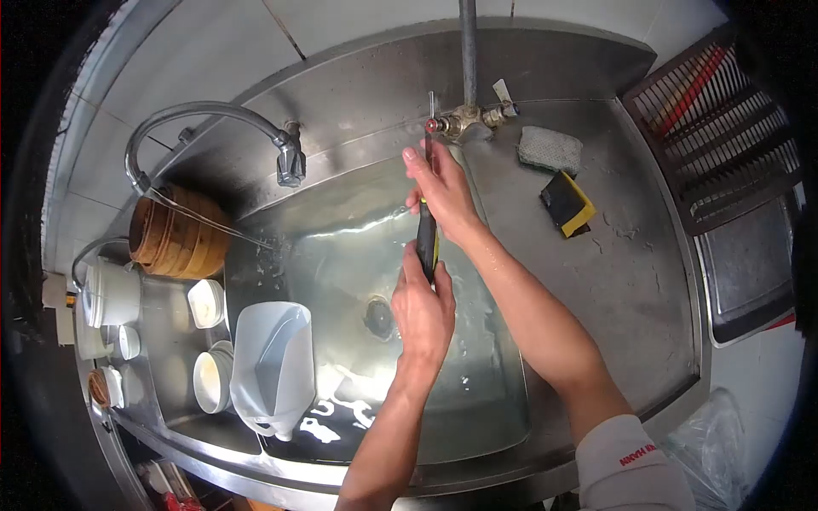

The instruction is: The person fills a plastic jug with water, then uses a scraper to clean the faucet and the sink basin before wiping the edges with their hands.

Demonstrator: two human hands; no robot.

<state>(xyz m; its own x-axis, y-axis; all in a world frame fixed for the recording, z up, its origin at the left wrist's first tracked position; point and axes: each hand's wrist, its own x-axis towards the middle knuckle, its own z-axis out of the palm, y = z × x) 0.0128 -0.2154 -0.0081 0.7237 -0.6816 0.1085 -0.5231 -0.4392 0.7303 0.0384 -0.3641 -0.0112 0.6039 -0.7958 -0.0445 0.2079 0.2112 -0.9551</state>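
Observation:
Over the water-filled steel sink (341, 255), my left hand (422, 311) is closed around the black and yellow-green handle of a slim tool (427, 234), which looks like a knife and points up toward the taps. Higher up, my right hand (445, 187) is closed around the tool's upper part, fingers curled and thumb raised. Its narrow dark upper end shows between the fingers, just below the red-centred tap fitting (432, 125). My fingers hide much of the tool.
A curved faucet (213, 108) runs at the left, near stacked bamboo steamers (179, 232). A cut plastic jug (273, 366) stands at the sink's left. Right of the sink lie a pale scrubber (550, 150), a black-yellow sponge (568, 204) and a dark rack (720, 128).

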